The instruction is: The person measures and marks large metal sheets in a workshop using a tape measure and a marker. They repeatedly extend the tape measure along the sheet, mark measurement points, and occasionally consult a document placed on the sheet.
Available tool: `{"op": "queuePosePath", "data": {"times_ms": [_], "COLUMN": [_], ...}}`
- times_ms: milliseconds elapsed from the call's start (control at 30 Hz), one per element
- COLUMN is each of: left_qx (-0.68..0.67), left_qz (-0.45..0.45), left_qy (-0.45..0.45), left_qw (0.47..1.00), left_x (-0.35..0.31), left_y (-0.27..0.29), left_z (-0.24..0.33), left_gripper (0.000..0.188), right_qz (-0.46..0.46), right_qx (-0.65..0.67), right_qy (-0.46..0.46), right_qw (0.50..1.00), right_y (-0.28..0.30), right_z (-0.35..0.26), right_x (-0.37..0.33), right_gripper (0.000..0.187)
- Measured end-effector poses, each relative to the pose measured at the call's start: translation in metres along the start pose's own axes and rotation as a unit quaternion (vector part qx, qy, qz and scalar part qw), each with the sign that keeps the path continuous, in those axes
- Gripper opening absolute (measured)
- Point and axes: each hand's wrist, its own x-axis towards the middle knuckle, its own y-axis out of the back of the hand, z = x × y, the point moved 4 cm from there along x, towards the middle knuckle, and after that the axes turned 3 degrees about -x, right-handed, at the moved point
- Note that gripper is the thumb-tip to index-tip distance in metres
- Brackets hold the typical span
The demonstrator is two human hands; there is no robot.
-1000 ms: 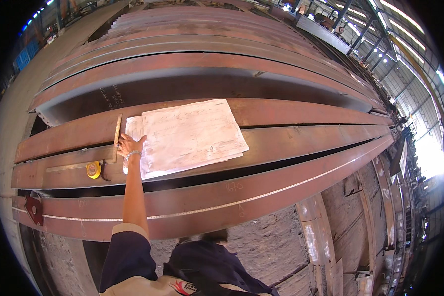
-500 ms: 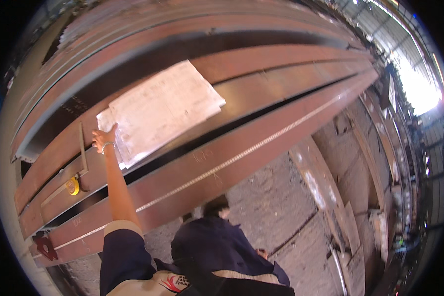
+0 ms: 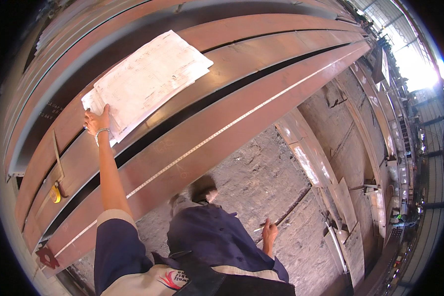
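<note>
Plainly pale and flat, the papers (image 3: 148, 79) form an uneven stack, smudged with faint brownish marks, their edges out of line and the lower left corner a little rumpled. They lie slantwise over the seam between two rusty-brown beams (image 3: 251, 56). At their left end the left hand (image 3: 97, 121) is partly open, thumb spread from the fingers and resting on the papers, fingers slightly bent near the edge; whether it pinches a sheet I cannot tell. Farther left lie an L-shaped square (image 3: 58, 155) and a yellow tape measure (image 3: 55, 194). A pale measuring strip (image 3: 217, 134) runs along the nearest beam. Low on the right, above the floor (image 3: 246, 172), the right hand (image 3: 269, 236) is closed around a thin whitish stick (image 3: 258, 229).
</note>
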Motion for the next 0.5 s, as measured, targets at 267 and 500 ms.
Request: {"op": "queuePosePath", "data": {"times_ms": [267, 500], "left_qx": [0.087, 0.126], "left_qz": [0.096, 0.105], "left_qy": [-0.051, -0.067], "left_qw": [0.990, 0.984], "left_x": [-0.014, -0.014], "left_y": [-0.022, -0.024], "left_z": [0.006, 0.004], "left_gripper": [0.080, 0.074], "right_qz": [0.027, -0.069], "right_qx": [0.145, 0.191], "right_qy": [0.296, 0.357], "right_qw": [0.944, 0.912], "right_y": [0.123, 0.160], "right_z": [-0.190, -0.346], "right_x": [0.044, 0.041], "right_gripper": [0.023, 0.026]}}
